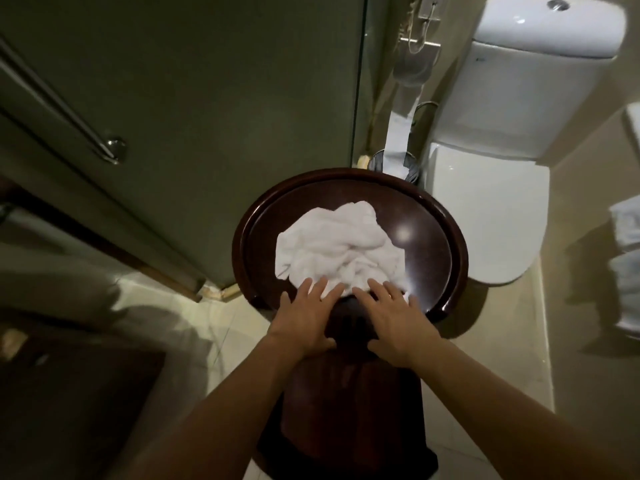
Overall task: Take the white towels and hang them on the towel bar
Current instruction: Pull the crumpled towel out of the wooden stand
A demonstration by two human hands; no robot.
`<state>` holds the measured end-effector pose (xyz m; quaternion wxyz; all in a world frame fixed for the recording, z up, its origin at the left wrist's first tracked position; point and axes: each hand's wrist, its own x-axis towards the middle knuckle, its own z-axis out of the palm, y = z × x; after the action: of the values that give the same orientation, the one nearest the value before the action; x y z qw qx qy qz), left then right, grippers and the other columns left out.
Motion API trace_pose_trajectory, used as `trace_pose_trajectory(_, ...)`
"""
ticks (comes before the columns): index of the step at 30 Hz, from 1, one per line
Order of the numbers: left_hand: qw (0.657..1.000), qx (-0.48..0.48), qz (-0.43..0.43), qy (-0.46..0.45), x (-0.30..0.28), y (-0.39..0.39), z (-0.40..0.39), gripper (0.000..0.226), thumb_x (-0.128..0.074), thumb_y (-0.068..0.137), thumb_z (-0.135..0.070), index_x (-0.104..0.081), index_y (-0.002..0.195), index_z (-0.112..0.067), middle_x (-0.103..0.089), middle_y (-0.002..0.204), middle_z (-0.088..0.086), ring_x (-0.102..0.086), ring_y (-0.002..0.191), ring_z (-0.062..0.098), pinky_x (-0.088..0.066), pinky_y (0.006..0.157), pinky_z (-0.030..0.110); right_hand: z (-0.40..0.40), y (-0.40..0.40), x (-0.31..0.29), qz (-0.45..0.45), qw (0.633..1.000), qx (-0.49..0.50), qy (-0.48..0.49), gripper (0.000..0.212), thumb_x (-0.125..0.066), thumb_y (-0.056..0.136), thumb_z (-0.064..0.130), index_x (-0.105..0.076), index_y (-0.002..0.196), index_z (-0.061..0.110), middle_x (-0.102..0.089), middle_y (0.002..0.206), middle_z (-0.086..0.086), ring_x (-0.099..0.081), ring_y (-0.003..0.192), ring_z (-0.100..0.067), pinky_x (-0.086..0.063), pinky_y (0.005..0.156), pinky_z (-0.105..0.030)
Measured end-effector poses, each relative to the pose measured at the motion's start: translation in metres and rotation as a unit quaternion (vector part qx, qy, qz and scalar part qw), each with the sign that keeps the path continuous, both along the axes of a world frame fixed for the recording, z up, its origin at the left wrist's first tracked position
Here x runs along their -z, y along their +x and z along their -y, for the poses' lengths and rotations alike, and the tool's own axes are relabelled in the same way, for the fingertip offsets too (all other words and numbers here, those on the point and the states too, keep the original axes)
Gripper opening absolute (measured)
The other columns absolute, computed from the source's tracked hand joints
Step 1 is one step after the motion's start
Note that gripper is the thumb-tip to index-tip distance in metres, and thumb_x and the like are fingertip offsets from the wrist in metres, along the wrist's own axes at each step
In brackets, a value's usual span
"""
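White towels (337,245) lie crumpled in a heap on a round dark wooden table (431,216), nearer its left side. Left hand (304,315) and right hand (394,317) both flat, fingers straight and spread, fingertips at the near edge of the heap; contact looks likely but is hard to confirm. Neither hand grips anything. Towel bar (55,95) runs along the glass door, upper left. Toilet (491,188) stands right of the table, lid down.
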<state>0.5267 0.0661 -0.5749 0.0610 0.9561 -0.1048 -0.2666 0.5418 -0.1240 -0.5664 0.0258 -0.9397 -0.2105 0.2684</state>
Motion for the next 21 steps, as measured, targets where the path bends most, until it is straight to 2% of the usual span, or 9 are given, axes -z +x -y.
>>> trace_pose_trajectory(6, 0.999, -0.008, -0.039, -0.003, 0.044, -0.133, 0.015, 0.105, -0.072, 0.084, -0.049, 0.001, 0.158, -0.036, 0.003, 0.169, 0.0, 0.001, 0.154, 0.028, -0.018, 0.118, 0.063, 0.012, -0.134, 0.047, -0.061, 0.998, -0.017, 0.007, 0.102, -0.069, 0.085, 0.048, -0.001, 0.159, 0.03, -0.001, 0.169, -0.004, -0.002, 0.154, -0.031, -0.012, 0.12, -0.063)
trace_pose_trajectory(11, 0.997, 0.009, -0.079, -0.006, 0.093, -0.211, 0.022, 0.106, -0.07, 0.083, -0.052, 0.001, 0.158, -0.034, 0.002, 0.169, 0.003, 0.0, 0.154, 0.028, -0.015, 0.12, 0.06, 0.013, -0.214, 0.098, -0.102, 0.994, -0.031, 0.013, 0.106, -0.07, 0.08, 0.056, -0.002, 0.158, 0.032, -0.003, 0.168, -0.003, 0.0, 0.154, -0.031, -0.003, 0.119, -0.064)
trace_pose_trajectory(16, 0.994, 0.046, -0.098, 0.017, 0.144, -0.251, 0.015, 0.111, -0.076, 0.081, -0.044, 0.003, 0.158, -0.032, 0.001, 0.168, 0.004, -0.002, 0.154, 0.03, -0.015, 0.121, 0.058, 0.009, -0.248, 0.147, -0.101, 0.995, -0.025, -0.012, 0.103, -0.072, 0.084, 0.049, -0.003, 0.159, 0.031, -0.004, 0.168, -0.003, -0.001, 0.155, -0.03, -0.005, 0.121, -0.064)
trace_pose_trajectory(21, 0.996, 0.068, -0.045, 0.03, 0.174, -0.251, -0.001, 0.1, -0.068, 0.088, -0.025, 0.003, 0.158, -0.03, 0.001, 0.168, 0.005, -0.001, 0.154, 0.029, -0.017, 0.122, 0.052, 0.01, -0.243, 0.166, -0.034, 0.999, -0.019, -0.015, 0.101, -0.069, 0.084, 0.054, -0.005, 0.158, 0.031, -0.007, 0.168, -0.005, -0.004, 0.155, -0.029, -0.006, 0.12, -0.063)
